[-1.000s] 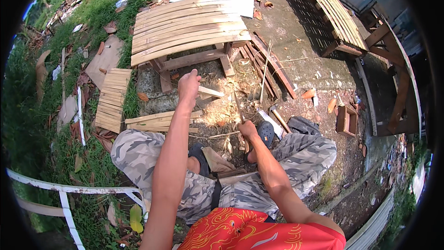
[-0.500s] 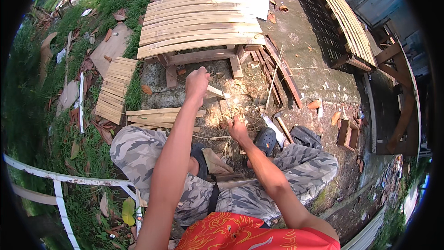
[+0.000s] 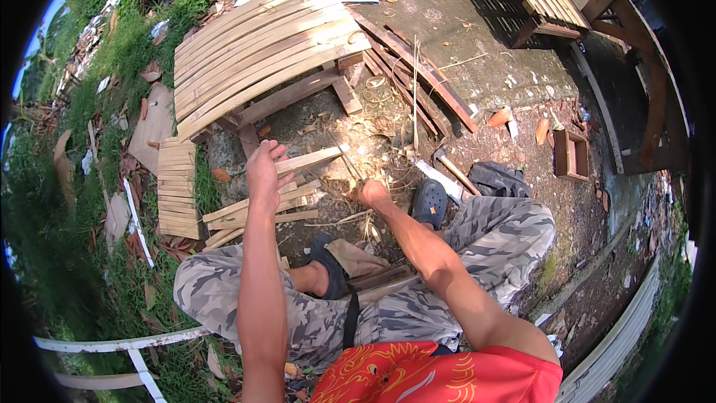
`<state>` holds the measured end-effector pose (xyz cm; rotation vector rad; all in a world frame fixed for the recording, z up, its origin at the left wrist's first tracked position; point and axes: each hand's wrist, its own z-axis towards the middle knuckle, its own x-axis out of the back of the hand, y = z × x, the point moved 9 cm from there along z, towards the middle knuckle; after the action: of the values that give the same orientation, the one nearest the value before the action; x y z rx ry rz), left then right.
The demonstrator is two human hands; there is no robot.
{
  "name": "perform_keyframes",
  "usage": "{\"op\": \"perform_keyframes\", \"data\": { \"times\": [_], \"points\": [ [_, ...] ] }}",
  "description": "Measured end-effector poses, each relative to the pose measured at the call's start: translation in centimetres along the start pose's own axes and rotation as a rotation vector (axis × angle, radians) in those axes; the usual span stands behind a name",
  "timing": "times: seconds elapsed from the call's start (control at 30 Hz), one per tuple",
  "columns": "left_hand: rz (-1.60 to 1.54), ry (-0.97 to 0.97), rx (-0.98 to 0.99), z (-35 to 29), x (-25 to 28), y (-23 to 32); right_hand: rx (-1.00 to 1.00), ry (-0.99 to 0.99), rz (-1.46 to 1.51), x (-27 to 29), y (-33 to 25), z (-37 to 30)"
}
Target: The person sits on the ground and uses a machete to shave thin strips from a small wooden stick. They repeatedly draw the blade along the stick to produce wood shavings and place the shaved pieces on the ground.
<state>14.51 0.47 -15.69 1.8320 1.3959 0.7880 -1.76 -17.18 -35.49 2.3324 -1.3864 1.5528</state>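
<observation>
My left hand (image 3: 265,173) is curled round one end of a pale bamboo slat (image 3: 317,157), whose other end points right over the shavings. Loose cut slats (image 3: 257,211) lie under and beside it. In my right hand (image 3: 374,195) is the handle of a thin-bladed knife (image 3: 347,161); its narrow dark blade slants up and left, past the slat's far end. A heap of curled shavings (image 3: 373,145) covers the ground in front of the knife hand.
A bamboo-topped bench (image 3: 261,52) stands ahead, with brown wooden boards (image 3: 425,78) to its right. Near my right foot lie a hammer (image 3: 456,172) and a dark cloth bag (image 3: 498,179). Farther right sits a small wooden box (image 3: 572,154). A slatted bamboo panel (image 3: 177,188) leans at left.
My left hand has moved left and down with the slat, coming nearer the loose slats. My right hand with the knife stays about where it was. The view has swung to the right.
</observation>
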Motion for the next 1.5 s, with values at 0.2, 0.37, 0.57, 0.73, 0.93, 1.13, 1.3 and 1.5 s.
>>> {"op": "perform_keyframes", "data": {
  "times": [0.2,0.37,0.57,0.73,0.93,1.13,1.3,1.5],
  "points": [
    [-0.007,0.012,-0.021,0.3,-0.2,0.1,0.304,0.080,0.130,3.2,-5.8,-1.2],
    [0.028,0.080,-0.013,0.4,0.0,-0.3,0.321,0.164,0.311,2.5,-2.9,-1.7],
    [0.055,0.020,-0.025,0.4,-0.5,-0.4,-0.044,-0.091,0.035,-1.8,4.2,2.8],
    [0.014,-0.012,-0.269,1.1,-1.4,1.4,-0.145,-0.249,0.337,-3.9,2.4,1.5],
    [-0.049,-0.069,-0.340,0.1,-3.8,2.4,-0.168,-0.035,0.495,-2.2,2.9,-2.1],
    [0.095,-0.154,-0.362,-3.6,-6.2,2.1,-0.145,-0.131,0.645,-0.7,1.6,-4.2],
    [0.060,-0.134,-0.335,-4.5,-5.0,1.3,-0.184,-0.228,0.559,-1.9,0.7,-5.8],
    [-0.056,-0.037,-0.242,-3.8,-2.0,-0.3,-0.248,-0.342,0.467,-5.1,1.0,-6.9]
  ]
}}
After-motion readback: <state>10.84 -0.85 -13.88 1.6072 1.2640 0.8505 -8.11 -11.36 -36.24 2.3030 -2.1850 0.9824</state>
